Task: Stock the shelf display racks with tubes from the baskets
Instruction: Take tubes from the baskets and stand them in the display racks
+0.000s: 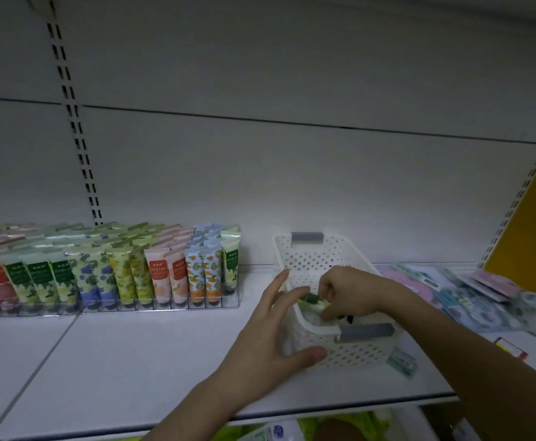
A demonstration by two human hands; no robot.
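Closest to me, below the front edge of the shelf (pixel 171 354), something yellow-green and a white pack show dimly, too dark to make out. On the shelf itself, my left hand (pixel 268 340) is spread against the white perforated basket (pixel 324 259): the thumb presses the near left corner of its wall, and the straight fingers lie along its left rim. That hand grips nothing; it only rests against the basket.

My right hand (pixel 344 292) reaches down inside the basket, fingers curled and pinching a tube (pixel 311 299) with a dark green part and a pale yellow-green body. More tubes lie under it on the basket floor, mostly hidden by my hand. Grey handles sit on the near and far rims of the basket.

Just beside the basket's near right corner lies a small green packet (pixel 402 362), flat on the shelf. Further right, toward the right end of the shelf, flat sachets (pixel 470 292) in pink, green and blue are spread loosely, with a yellow panel (pixel 534 227) upright behind them.

Well apart to the left, at the back of the shelf, stands the clear display rack (pixel 152 305), packed with upright rows of floral tubes in red, green, blue, yellow, peach and orange. Its rightmost lane holds a single green-labelled tube (pixel 231 265).
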